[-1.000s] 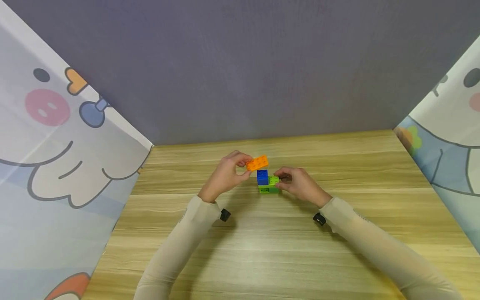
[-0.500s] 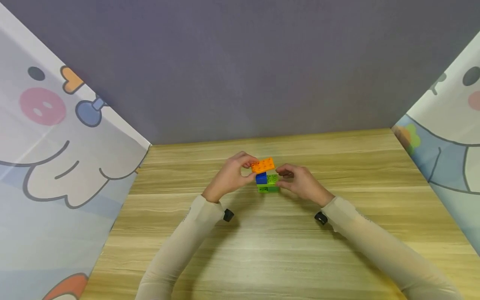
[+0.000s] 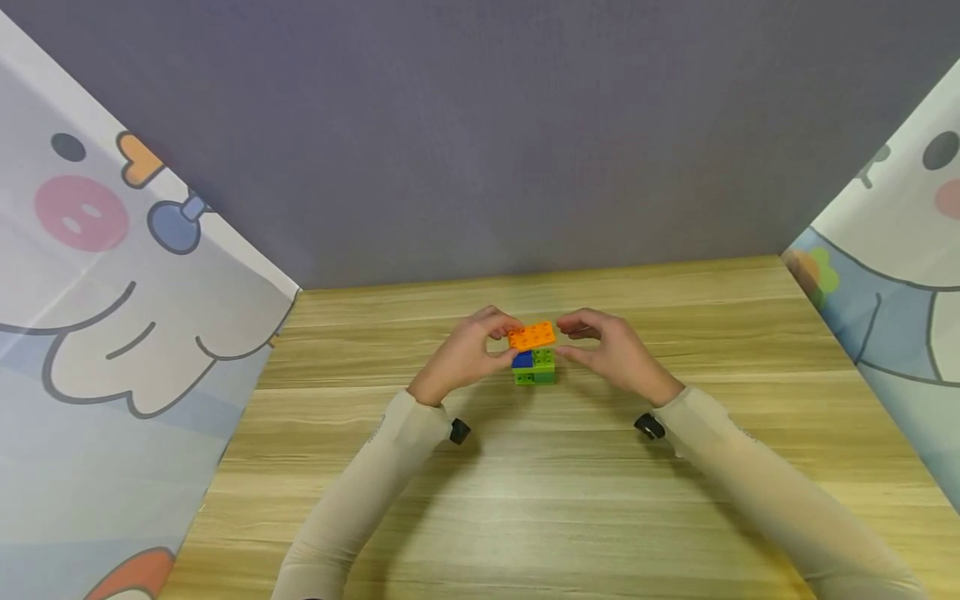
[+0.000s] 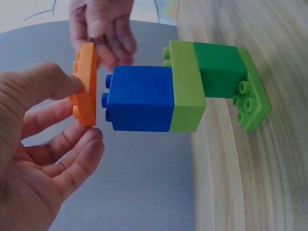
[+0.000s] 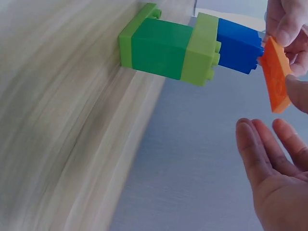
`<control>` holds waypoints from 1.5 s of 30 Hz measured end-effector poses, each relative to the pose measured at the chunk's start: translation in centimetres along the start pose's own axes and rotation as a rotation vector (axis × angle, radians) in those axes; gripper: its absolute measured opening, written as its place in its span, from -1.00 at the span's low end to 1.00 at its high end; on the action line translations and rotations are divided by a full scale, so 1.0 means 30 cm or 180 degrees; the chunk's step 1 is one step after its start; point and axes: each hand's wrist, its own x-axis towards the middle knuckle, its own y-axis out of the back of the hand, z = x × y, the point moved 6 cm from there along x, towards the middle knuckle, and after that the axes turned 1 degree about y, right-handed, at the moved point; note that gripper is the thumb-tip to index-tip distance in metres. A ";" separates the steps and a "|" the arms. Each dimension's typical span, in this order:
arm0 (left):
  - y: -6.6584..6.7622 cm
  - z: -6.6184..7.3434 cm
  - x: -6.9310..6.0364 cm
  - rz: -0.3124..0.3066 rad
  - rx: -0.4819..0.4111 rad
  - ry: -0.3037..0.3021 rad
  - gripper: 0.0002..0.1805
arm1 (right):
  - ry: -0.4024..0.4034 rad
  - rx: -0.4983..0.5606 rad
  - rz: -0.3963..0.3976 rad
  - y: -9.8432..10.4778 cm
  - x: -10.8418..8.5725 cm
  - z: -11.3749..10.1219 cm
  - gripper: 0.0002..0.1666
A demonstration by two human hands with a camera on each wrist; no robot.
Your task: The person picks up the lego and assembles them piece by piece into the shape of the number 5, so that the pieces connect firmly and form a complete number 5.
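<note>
My left hand [image 3: 471, 348] pinches a flat orange building brick [image 3: 532, 336] by its left end, thumb in front. In the left wrist view, that orange brick [image 4: 87, 84] stands just off the studs of a blue brick [image 4: 139, 98]. The blue brick sits on one end of a light green plate [image 4: 186, 86]. Below come a dark green brick [image 4: 220, 70] and a light green base plate [image 4: 256, 94] on the table. My right hand [image 3: 618, 354] is beside the orange brick's right end, fingers apart; whether its thumb touches the brick is unclear.
The stack stands on a wood-grain table [image 3: 525, 500]. A grey panel [image 3: 480, 150] rises behind it, with cartoon-printed walls [image 3: 135, 333] on both sides. Small black devices [image 3: 460, 431] show at both sleeve cuffs.
My left hand has moved the orange brick rightward, from left of the stack to above the blue brick. My right hand has left the light green plate and lifted slightly, spreading its fingers.
</note>
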 end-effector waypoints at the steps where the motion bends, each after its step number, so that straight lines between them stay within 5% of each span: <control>1: -0.001 0.001 0.000 0.0000 0.0005 -0.0012 -0.66 | 0.0040 0.0011 0.0007 0.000 0.001 -0.005 -0.57; 21: -0.017 -0.020 -0.001 -0.0012 0.0044 -0.0063 -0.69 | 0.0415 0.0070 0.0024 -0.027 0.014 -0.038 -0.63; 45: -0.037 -0.036 -0.017 0.0073 -0.0364 -0.0258 -0.78 | 0.0383 0.0053 -0.0056 -0.044 0.010 -0.027 -0.68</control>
